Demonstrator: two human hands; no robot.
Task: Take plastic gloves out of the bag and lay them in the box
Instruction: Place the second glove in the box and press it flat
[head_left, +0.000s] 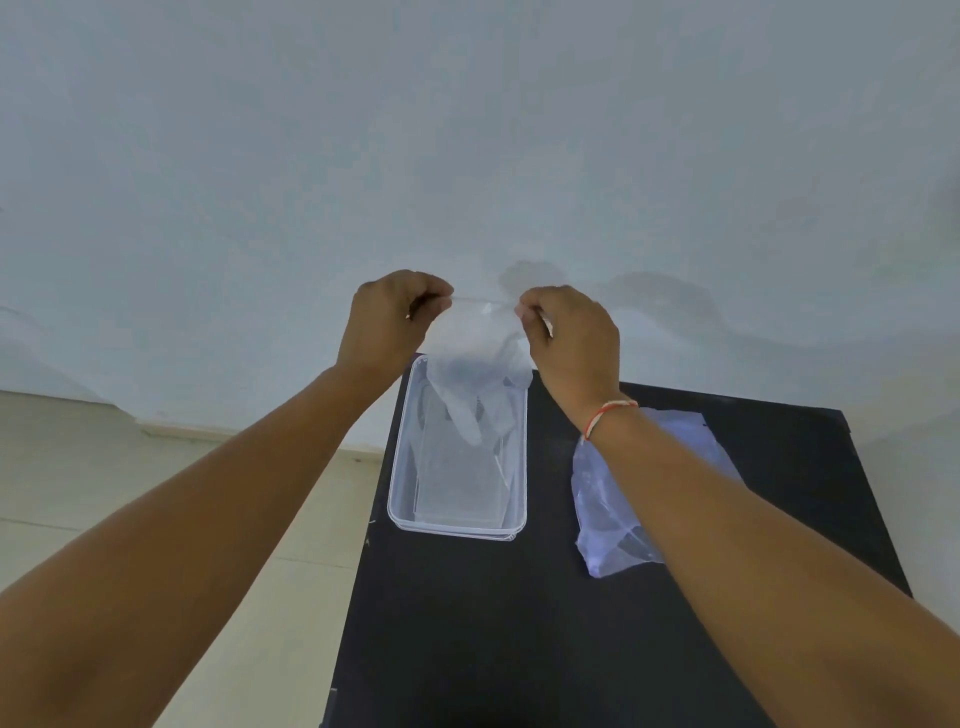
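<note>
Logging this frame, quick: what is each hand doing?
Left hand: closed, pinching the thin clear plastic glove by its top edge.
Right hand: closed, pinching the same glove.

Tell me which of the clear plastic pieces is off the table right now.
The glove, pinched at its top edge by the left hand and right hand, hanging over the box. The bag lies flat.
</note>
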